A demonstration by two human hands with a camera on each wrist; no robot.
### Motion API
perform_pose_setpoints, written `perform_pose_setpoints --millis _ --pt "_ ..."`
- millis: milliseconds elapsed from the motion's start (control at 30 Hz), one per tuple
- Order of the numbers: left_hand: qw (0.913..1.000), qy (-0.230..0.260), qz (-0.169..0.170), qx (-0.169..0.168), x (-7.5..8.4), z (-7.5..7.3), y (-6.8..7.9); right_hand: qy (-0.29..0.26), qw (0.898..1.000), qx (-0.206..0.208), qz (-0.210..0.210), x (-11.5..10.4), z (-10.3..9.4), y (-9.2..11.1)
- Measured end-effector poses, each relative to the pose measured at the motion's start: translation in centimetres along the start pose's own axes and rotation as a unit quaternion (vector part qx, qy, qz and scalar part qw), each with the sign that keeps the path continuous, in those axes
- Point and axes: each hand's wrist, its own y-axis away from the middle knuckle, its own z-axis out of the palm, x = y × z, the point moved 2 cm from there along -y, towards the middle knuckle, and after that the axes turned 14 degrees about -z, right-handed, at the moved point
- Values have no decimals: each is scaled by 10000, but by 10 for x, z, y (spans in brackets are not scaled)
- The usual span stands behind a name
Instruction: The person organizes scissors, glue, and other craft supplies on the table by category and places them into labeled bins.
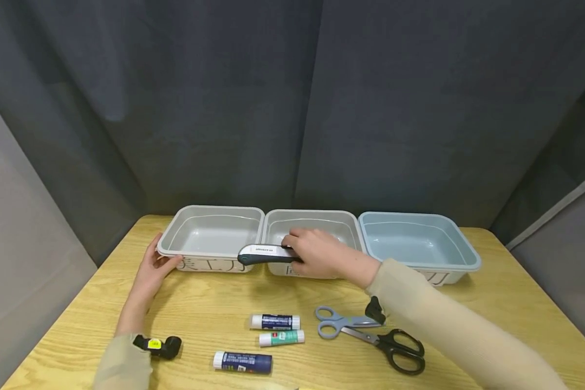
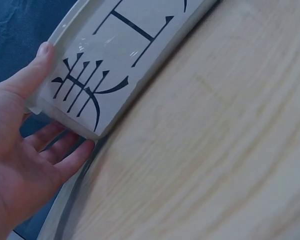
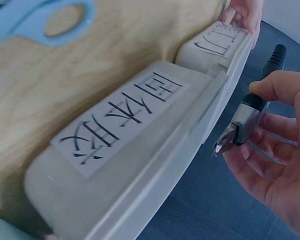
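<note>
Basically, right hand (image 1: 317, 253) pinches the utility knife (image 1: 263, 253) in midair near where the left bin (image 1: 224, 208) and middle bin (image 1: 314, 213) meet; left hand (image 1: 152, 271) grips the left bin's corner. A slack pinch could drop it onto their rims; fingertips beside the metal tip (image 3: 227, 138) could get nicked if its edge is bared, hard to tell.
</note>
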Motion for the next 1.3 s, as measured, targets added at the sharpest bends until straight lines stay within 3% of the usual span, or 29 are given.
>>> perform_pose_setpoints --millis 567,1300 --pt "9999 93 77 56 2 3 3 145 9997 157 151 13 4 -40" --pt "9996 255 71 123 -1 -1 6 -94 9972 -180 715 15 24 -99"
